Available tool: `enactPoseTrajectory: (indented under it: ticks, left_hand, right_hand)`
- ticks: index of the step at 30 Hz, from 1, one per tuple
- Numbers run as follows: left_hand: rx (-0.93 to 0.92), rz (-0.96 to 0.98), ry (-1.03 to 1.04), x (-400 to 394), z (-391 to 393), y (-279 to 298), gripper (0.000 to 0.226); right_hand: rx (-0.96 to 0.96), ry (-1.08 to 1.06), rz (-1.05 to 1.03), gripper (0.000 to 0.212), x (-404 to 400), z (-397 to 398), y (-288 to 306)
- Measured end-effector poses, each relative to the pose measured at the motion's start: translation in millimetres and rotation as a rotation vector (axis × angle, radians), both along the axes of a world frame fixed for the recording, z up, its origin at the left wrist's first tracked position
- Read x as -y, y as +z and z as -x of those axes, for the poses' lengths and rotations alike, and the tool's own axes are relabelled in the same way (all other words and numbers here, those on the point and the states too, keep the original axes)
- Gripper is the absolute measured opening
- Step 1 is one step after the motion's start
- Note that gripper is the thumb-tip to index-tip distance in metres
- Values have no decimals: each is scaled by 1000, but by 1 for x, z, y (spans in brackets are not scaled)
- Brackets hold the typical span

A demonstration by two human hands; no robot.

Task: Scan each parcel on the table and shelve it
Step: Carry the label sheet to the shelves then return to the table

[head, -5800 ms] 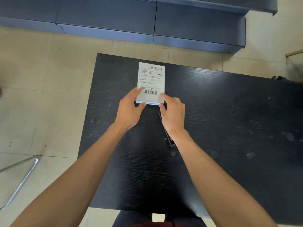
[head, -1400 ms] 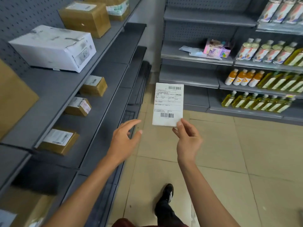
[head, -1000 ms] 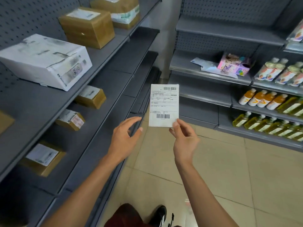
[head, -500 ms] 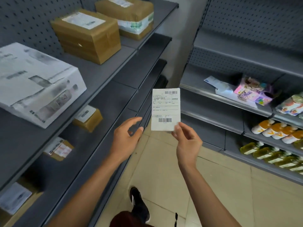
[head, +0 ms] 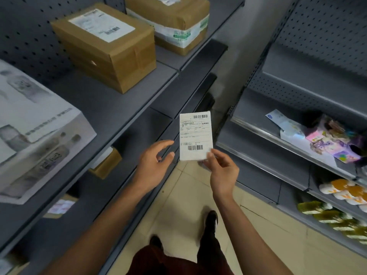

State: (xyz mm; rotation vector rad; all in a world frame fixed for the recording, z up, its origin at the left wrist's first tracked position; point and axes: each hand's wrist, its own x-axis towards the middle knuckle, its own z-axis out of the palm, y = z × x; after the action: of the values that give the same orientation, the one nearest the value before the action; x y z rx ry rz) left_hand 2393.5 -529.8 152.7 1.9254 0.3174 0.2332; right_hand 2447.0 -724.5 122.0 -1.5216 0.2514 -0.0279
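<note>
A thin white parcel [head: 195,133] with a shipping label and two barcodes is held upright in mid-air, in front of the corner where two grey shelf units meet. My right hand [head: 221,171] pinches its lower right corner between thumb and fingers. My left hand [head: 155,165] hovers just left of the parcel, fingers loosely spread, touching nothing. The grey shelf unit [head: 119,108] on the left carries other parcels.
On the left shelves sit a brown box [head: 107,44], a taped brown parcel [head: 172,18], a large white box [head: 31,132] and smaller brown boxes [head: 107,163] below. The right shelves [head: 278,147] hold packets and drink bottles [head: 345,192]. Tiled floor lies between.
Since the table, the parcel has been carried to the shelves. Over the last second I have moved closer to the left shelf unit; the parcel stays pinched in my right hand.
</note>
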Motion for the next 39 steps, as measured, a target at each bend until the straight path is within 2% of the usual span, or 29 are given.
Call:
enactPoseTrajectory:
  ticks: [7, 12, 16, 25, 32, 39]
  left_hand:
    - [6, -78, 251, -9, -26, -34, 29]
    - [24, -138, 521, 18, -58, -58, 30]
    - [-40, -189, 672, 48, -74, -69, 26]
    - [-163, -126, 865, 65, -69, -90, 29]
    - [-163, -180, 875, 34, -69, -123, 30]
    - [-62, -194, 903, -7, -95, -165, 30]
  right_hand:
    - [-82, 222, -3, 13, -24, -74, -26]
    - [-89, 471, 40, 12, -30, -147, -47]
    - [-118, 595, 98, 10, -42, -197, -61]
    - [-197, 788, 100, 8, -103, -218, -116]
    - [-128, 887, 28, 7, -158, -220, -161]
    - [165, 925, 57, 17, -198, -238, -195]
